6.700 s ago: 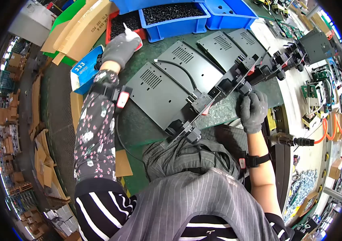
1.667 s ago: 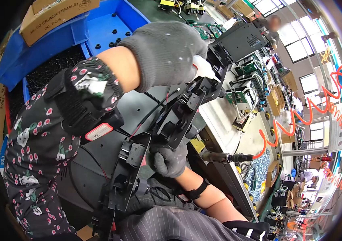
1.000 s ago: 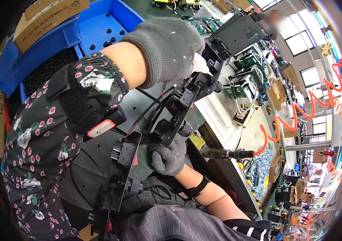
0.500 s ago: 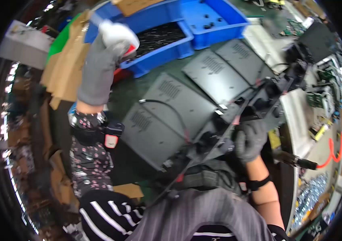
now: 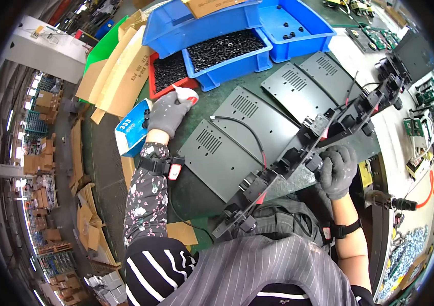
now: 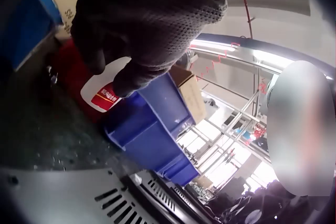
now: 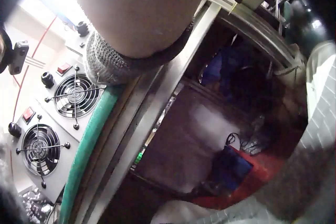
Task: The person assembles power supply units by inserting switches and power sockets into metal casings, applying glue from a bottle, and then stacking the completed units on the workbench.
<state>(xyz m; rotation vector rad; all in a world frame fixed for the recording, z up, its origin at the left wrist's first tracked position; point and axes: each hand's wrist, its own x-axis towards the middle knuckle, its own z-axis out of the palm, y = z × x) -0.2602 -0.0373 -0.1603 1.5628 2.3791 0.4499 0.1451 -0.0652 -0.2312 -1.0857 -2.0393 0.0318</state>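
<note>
My gloved left hand [image 5: 168,113] grips a small white bottle [image 5: 185,95] with a red label, close beside the red bin [image 5: 151,81]. In the left wrist view, fingers and thumb wrap around the bottle's sides. My gloved right hand [image 5: 338,172] stays at the table's near edge, fingers loosely curled, beside a black knob [image 5: 314,162] on one upright panel. Several such panels [image 5: 292,162] stand in a row, joined by flat grey vented plates [image 5: 222,148]. In the right wrist view, panels carry fans [image 7: 77,95] and red switches [image 7: 64,68]; my right fingers are hidden there.
Blue bins [image 5: 229,71] of small black parts line the back of the green table [image 5: 186,188]. A blue box [image 5: 132,127] and an open carton [image 5: 120,76] stand at the left. A power tool [image 5: 390,201] on an orange coiled hose lies at the right.
My left hand, with the white bottle, has drawn back from the far right panels to beside the red bin. My right hand stays near the panels' edge; the head view has swung back.
</note>
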